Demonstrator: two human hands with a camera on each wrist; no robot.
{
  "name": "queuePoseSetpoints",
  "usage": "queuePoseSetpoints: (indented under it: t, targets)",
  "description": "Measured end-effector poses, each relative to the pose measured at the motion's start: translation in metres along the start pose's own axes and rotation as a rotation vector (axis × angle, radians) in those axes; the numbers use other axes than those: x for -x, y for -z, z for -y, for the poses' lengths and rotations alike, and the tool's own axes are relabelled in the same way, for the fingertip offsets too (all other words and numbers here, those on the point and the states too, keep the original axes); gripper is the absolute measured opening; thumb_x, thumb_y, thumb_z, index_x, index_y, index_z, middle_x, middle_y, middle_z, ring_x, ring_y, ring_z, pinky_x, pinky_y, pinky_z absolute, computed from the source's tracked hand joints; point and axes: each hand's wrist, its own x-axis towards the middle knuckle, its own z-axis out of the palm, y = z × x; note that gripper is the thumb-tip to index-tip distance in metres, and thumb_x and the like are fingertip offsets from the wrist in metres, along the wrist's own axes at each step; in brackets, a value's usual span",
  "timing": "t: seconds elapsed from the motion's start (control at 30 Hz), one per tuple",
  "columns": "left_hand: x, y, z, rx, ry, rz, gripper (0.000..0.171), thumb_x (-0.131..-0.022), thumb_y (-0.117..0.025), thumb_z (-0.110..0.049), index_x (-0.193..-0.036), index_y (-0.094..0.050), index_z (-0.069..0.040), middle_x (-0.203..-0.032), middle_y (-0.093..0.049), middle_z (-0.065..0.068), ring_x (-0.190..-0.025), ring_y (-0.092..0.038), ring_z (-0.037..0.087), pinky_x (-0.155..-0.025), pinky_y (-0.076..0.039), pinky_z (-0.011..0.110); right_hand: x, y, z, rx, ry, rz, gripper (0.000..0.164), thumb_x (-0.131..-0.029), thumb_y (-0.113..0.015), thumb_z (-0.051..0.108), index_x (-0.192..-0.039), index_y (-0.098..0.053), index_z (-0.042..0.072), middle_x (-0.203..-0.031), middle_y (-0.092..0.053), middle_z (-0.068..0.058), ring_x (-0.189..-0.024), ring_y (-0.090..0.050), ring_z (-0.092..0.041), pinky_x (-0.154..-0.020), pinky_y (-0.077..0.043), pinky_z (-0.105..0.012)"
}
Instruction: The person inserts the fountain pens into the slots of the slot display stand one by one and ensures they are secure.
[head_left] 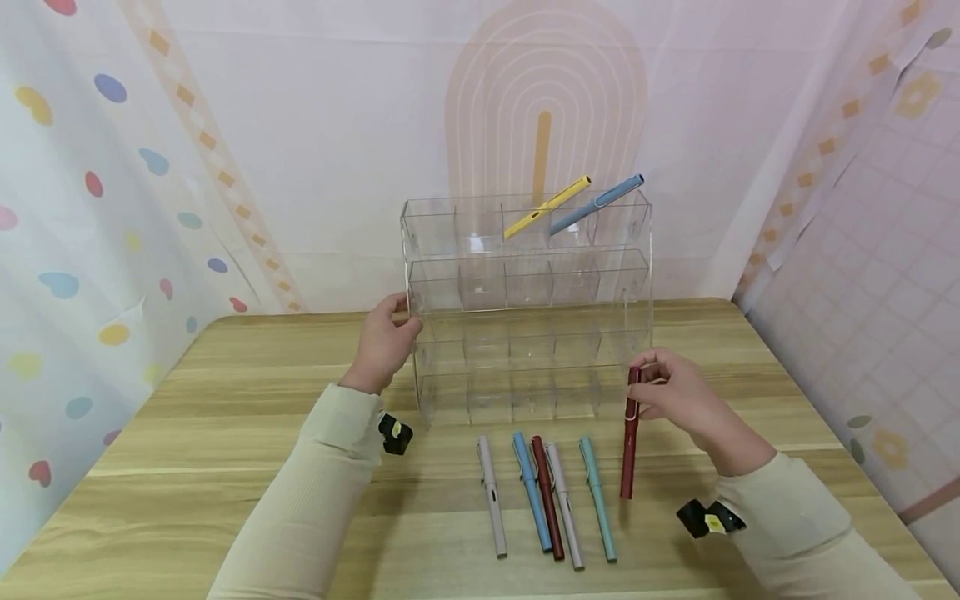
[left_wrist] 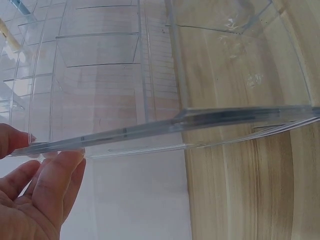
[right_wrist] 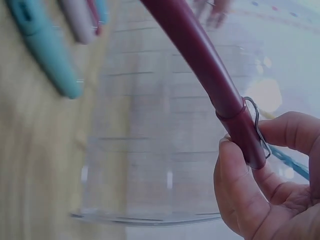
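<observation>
My left hand pinches the left side panel of a clear acrylic display rack, with the thumb on one face and fingers on the other, as the left wrist view shows. Held by its clip end in my right hand is a dark red pen, hanging nearly upright in front of the rack's lower right corner. Its silver clip shows beside the thumb in the right wrist view. A yellow pen and a blue-grey pen lean rightward in the rack's top row.
In front of the rack several pens lie on the wooden table: a grey pen, a blue pen, a second dark red pen, a lilac-grey pen and a teal pen. A patterned curtain hangs behind.
</observation>
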Motion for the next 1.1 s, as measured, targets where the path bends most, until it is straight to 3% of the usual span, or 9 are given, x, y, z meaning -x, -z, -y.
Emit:
queuePoseSetpoints:
  t: [0.3,0.6,0.83,1.1]
  targets:
    - [0.0,0.0,0.0,-0.016,0.004,-0.004,0.05,-0.097,-0.043,-0.004,-0.146,-0.035,0.001,-0.144,-0.042,0.019,-0.125,-0.049,0.032,-0.08,-0.05,0.03,-0.005,0.009,0.021,-0.177,0.071,-0.097,0.033,-0.091,-0.057,0.0,-0.12,-0.045,-0.007,-0.096,-0.051,-0.008,-0.073,-0.062,-0.01,-0.068,-0.057,-0.029]
    - [-0.001,0.0,0.001,-0.012,0.01,-0.009,0.05,-0.096,-0.044,-0.004,-0.145,-0.036,0.001,-0.143,-0.042,0.018,-0.122,-0.051,0.031,-0.075,-0.05,0.025,-0.009,0.014,0.039,-0.313,0.134,-0.193,0.022,-0.091,-0.058,0.001,-0.11,-0.047,0.006,-0.095,-0.049,-0.004,-0.078,-0.061,-0.007,-0.07,-0.057,-0.026]
    - [0.0,0.0,0.0,-0.014,0.01,-0.006,0.05,-0.096,-0.044,-0.005,-0.145,-0.036,0.001,-0.144,-0.042,0.018,-0.123,-0.05,0.03,-0.074,-0.049,0.025,-0.016,0.005,0.051,-0.418,0.131,-0.314,0.021,-0.091,-0.06,0.002,-0.105,-0.049,0.013,-0.091,-0.049,0.0,-0.079,-0.06,-0.006,-0.069,-0.056,-0.023]
    - [0.001,0.0,0.001,-0.018,-0.005,0.003,0.051,-0.096,-0.044,-0.005,-0.146,-0.035,0.002,-0.144,-0.041,0.019,-0.123,-0.05,0.031,-0.072,-0.049,0.024,-0.033,-0.011,0.066,-0.529,0.134,-0.447,0.024,-0.09,-0.061,0.001,-0.104,-0.047,0.015,-0.09,-0.047,-0.003,-0.077,-0.058,-0.012,-0.066,-0.056,-0.022]
